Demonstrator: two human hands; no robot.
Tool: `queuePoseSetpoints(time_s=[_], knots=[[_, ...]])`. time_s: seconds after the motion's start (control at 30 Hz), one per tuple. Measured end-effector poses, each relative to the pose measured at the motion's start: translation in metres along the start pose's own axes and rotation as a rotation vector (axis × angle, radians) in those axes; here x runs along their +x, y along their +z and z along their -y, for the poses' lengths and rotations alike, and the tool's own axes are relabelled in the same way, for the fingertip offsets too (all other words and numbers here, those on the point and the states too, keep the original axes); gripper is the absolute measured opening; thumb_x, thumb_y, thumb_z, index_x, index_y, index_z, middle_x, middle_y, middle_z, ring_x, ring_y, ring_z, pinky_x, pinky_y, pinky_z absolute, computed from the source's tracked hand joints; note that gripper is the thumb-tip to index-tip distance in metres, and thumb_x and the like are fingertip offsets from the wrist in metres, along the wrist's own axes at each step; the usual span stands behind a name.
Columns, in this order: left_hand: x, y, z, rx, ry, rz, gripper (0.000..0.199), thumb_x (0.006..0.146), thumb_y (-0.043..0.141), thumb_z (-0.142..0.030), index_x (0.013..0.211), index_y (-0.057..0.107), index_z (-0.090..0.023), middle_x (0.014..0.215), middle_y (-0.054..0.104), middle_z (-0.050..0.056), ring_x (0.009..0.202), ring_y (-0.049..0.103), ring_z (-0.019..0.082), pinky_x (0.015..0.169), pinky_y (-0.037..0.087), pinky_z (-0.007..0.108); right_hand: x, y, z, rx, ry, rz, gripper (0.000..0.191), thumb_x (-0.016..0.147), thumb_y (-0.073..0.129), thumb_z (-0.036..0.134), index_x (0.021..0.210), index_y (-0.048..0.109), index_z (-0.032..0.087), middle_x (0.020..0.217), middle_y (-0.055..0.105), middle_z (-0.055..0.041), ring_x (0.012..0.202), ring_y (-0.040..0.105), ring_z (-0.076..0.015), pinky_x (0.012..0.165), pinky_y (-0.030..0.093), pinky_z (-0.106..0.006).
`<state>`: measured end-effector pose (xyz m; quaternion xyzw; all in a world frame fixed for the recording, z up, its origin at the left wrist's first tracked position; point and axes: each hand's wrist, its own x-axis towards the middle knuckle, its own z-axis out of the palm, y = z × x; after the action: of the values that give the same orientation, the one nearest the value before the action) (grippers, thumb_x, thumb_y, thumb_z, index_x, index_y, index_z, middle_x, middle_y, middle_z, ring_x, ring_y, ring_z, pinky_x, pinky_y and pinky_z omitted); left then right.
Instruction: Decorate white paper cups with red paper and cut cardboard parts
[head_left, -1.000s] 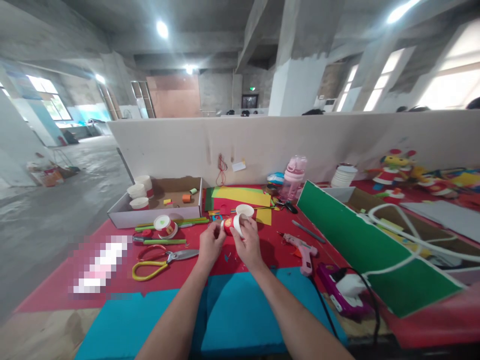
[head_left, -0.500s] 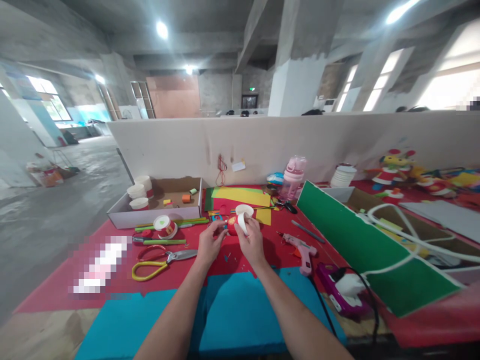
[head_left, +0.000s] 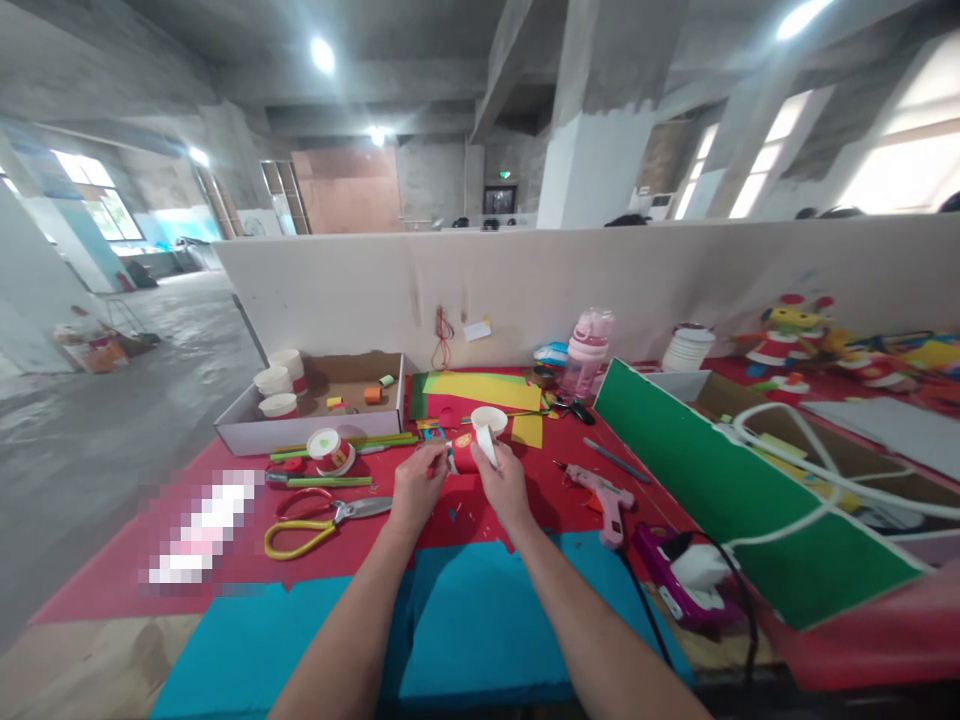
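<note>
My right hand (head_left: 504,492) grips a red paper cup (head_left: 463,454) by its white rim. The cup lies tipped on its side, its base toward my left hand. A yellowish printed mark shows on its red wall. My left hand (head_left: 417,486) is closed beside the cup's base, fingertips pinched together; what they hold, if anything, is too small to make out. Just behind the held cup stands another white paper cup (head_left: 489,420). To the left of my left hand lie large scissors (head_left: 330,518) with red and yellow handles. A pink glue gun (head_left: 602,498) rests right of my right hand.
At the left, a cardboard box (head_left: 307,432) contains several paper cups and small coloured pieces. A decorated cup (head_left: 330,452) stands before it. Coloured sheets (head_left: 480,390) and a pink bottle (head_left: 588,350) are at the back. On the right are a green-sided box (head_left: 720,490) and a purple power strip (head_left: 686,585).
My left hand has drawn slightly left from the cup's base, its fingers closing more. The cup in my right hand has turned a little, with its rim seen more edge-on.
</note>
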<state>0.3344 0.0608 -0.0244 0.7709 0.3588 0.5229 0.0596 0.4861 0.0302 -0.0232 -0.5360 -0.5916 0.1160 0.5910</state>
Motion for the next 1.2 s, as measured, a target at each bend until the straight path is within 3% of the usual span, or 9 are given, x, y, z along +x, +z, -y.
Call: queuePoseSetpoints(time_s=[0.23, 0.47, 0.6, 0.8, 0.93, 1.07, 1.2], knots=[[0.002, -0.004, -0.004, -0.035, -0.055, 0.119, 0.02, 0.088, 0.05, -0.026, 0.097, 0.067, -0.022, 0.096, 0.072, 0.006, 0.09, 0.067, 0.018, 0.082, 0.052, 0.029, 0.0, 0.0, -0.002, -0.034, -0.009, -0.036, 0.038, 0.09, 0.045, 0.046, 0.091, 0.068, 0.016, 0.088, 0.068, -0.0103, 0.087, 0.06, -0.0252, 0.073, 0.048, -0.033], [-0.001, -0.001, -0.009, 0.235, -0.037, 0.205, 0.02, 0.088, 0.046, -0.022, 0.081, 0.064, -0.019, 0.075, 0.066, 0.008, 0.069, 0.062, 0.016, 0.065, 0.045, 0.022, -0.001, 0.002, -0.001, -0.085, -0.017, -0.041, 0.04, 0.091, 0.043, 0.047, 0.081, 0.068, 0.017, 0.081, 0.067, -0.0095, 0.08, 0.06, -0.0241, 0.071, 0.048, -0.033], [-0.001, 0.0, -0.008, 0.063, -0.164, 0.107, 0.012, 0.084, 0.05, -0.022, 0.081, 0.061, -0.02, 0.074, 0.066, 0.004, 0.067, 0.061, 0.014, 0.064, 0.044, 0.022, -0.001, 0.001, 0.001, -0.053, -0.021, -0.017, 0.038, 0.09, 0.044, 0.046, 0.081, 0.067, 0.017, 0.087, 0.067, -0.0101, 0.083, 0.061, -0.0245, 0.071, 0.048, -0.033], [0.007, -0.004, -0.001, -0.513, -0.499, 0.03, 0.015, 0.082, 0.052, -0.031, 0.082, 0.058, -0.017, 0.063, 0.062, 0.0, 0.057, 0.059, 0.013, 0.059, 0.048, 0.023, 0.001, 0.0, -0.003, 0.026, 0.047, 0.007, 0.038, 0.09, 0.045, 0.048, 0.084, 0.067, 0.016, 0.081, 0.068, -0.0075, 0.076, 0.061, -0.0226, 0.065, 0.047, -0.029], [0.01, -0.005, 0.001, -0.575, -0.467, 0.022, 0.015, 0.079, 0.056, -0.027, 0.088, 0.061, -0.016, 0.074, 0.064, 0.002, 0.07, 0.06, 0.013, 0.069, 0.049, 0.025, 0.002, -0.001, -0.005, 0.051, 0.059, -0.018, 0.041, 0.088, 0.045, 0.051, 0.083, 0.067, 0.017, 0.072, 0.067, -0.0057, 0.071, 0.061, -0.0221, 0.061, 0.047, -0.029], [0.009, -0.003, -0.004, -0.56, -0.471, 0.072, 0.028, 0.08, 0.058, -0.035, 0.1, 0.064, -0.016, 0.075, 0.063, 0.002, 0.068, 0.058, 0.013, 0.066, 0.047, 0.024, 0.002, -0.001, -0.002, 0.064, 0.051, -0.013, 0.042, 0.088, 0.045, 0.051, 0.08, 0.068, 0.017, 0.07, 0.066, -0.0052, 0.072, 0.061, -0.0224, 0.062, 0.048, -0.029], [0.007, -0.003, -0.004, -0.502, -0.452, 0.074, 0.023, 0.077, 0.064, -0.038, 0.083, 0.065, -0.015, 0.065, 0.058, -0.001, 0.061, 0.052, 0.011, 0.059, 0.042, 0.021, 0.002, -0.001, 0.002, 0.09, 0.014, 0.041, 0.037, 0.087, 0.049, 0.047, 0.081, 0.069, 0.017, 0.083, 0.068, -0.0073, 0.08, 0.063, -0.0235, 0.07, 0.05, -0.031]])
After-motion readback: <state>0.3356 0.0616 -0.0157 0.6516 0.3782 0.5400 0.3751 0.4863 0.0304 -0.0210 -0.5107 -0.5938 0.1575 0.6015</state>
